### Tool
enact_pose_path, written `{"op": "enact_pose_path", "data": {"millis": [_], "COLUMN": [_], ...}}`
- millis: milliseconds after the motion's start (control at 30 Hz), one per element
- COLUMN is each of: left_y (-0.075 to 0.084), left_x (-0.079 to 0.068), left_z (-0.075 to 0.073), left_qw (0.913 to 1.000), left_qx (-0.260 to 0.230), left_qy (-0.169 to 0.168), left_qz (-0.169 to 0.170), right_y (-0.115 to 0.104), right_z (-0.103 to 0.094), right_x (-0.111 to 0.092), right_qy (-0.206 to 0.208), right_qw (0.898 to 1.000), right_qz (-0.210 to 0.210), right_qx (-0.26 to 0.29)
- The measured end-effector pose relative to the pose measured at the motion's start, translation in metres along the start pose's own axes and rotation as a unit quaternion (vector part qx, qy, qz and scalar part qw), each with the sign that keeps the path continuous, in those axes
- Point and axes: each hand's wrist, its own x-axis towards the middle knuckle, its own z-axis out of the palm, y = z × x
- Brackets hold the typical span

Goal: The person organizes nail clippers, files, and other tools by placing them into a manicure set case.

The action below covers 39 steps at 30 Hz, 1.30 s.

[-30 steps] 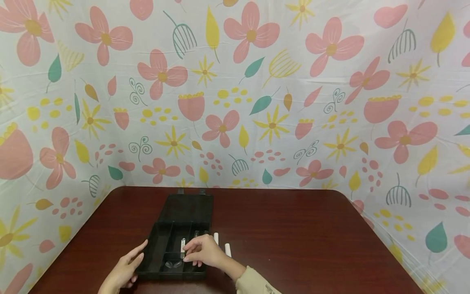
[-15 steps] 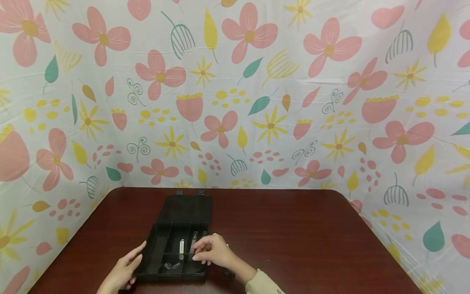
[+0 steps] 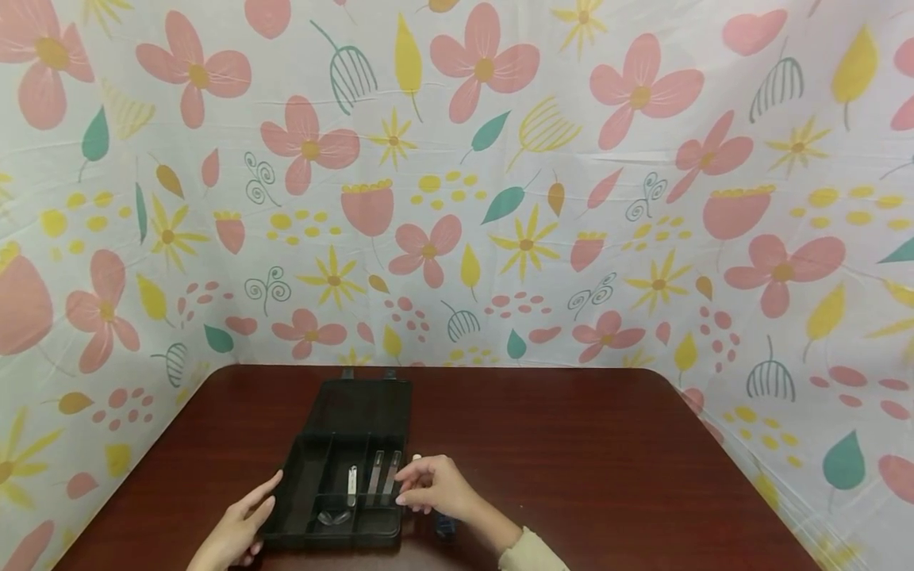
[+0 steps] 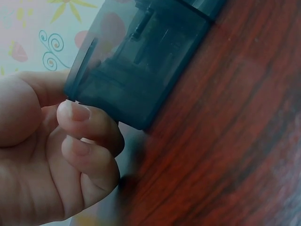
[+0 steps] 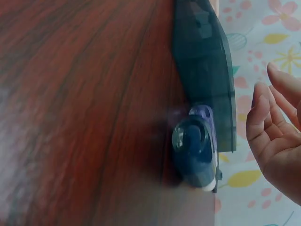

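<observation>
A dark, see-through compartment box [image 3: 293, 519] lies open on the table, its lid [image 3: 362, 404] laid back. My left hand [image 3: 232, 527] touches the box's left wall with index finger and thumb; its other fingers [image 4: 96, 157] curl near the corner. Loosely bent, my right hand [image 3: 439, 485] hovers at the box's right edge, nothing seen between its fingers. Inside lie a silver nail clipper [image 3: 352, 485], two slim strips with clear ends, the left strip [image 3: 375, 476] and the right strip [image 3: 390, 476], and small clear pieces [image 3: 333, 518] in a front compartment.
Beside the box's right wall, partly behind my right hand, stand a blue bottle [image 5: 193, 146] and a purple one [image 5: 209, 115], with a white cap [image 3: 416, 457] showing. The wood table [image 3: 571, 460] runs back to a flowered cloth [image 3: 443, 182].
My right hand has moved right, from beside the nail clipper, across the strips, to the box's right edge, uncovering both strips. My left hand stays at the box's left side.
</observation>
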Motion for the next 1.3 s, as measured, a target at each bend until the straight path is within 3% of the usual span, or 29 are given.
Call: {"op": "enact_pose_path", "data": {"millis": [400, 600, 1000, 1300], "left_y": [-0.001, -0.001, -0.001, 0.001], "left_x": [0.000, 0.000, 0.000, 0.000], "left_z": [0.000, 0.002, 0.003, 0.004], "left_qw": [1.0000, 0.9999, 0.9998, 0.9997], "left_qx": [0.004, 0.000, -0.003, -0.005], "left_qy": [-0.002, 0.015, 0.016, 0.021], "left_qz": [0.003, -0.007, -0.014, -0.012], "right_y": [0.004, 0.006, 0.010, 0.037], "right_z": [-0.017, -0.024, -0.035, -0.042], "right_x": [-0.012, -0.016, -0.027, -0.030], "right_qy": [0.011, 0.023, 0.024, 0.022], "right_qw": [1.000, 0.999, 0.997, 0.994], "right_qz": [0.001, 0.011, 0.028, 0.067], "right_qx": [-0.014, -0.021, -0.064, -0.086]}}
